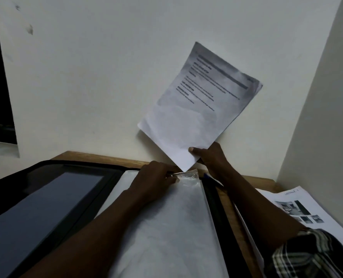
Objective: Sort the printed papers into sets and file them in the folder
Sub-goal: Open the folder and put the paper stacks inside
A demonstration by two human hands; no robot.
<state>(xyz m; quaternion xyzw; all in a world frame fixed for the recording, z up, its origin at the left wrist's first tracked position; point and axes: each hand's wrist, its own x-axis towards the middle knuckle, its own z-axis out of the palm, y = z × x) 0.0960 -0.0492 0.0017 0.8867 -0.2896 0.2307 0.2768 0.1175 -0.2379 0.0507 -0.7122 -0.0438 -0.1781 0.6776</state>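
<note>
A black folder [46,189] lies open on the wooden table, its right half filled with clear plastic sleeves [166,227]. My left hand [156,177] pinches the far open edge of the top sleeve. My right hand [210,155] grips the lower corner of a set of printed papers [196,109], held up tilted against the wall. The set's bottom corner points down at the sleeve's opening, just above it. Black text lines show on the top sheet.
More printed papers [299,209] with small photos lie on the table at the right, partly under my right sleeve. A blue pen [210,178] rests by the folder's right edge. White walls close in behind and at the right.
</note>
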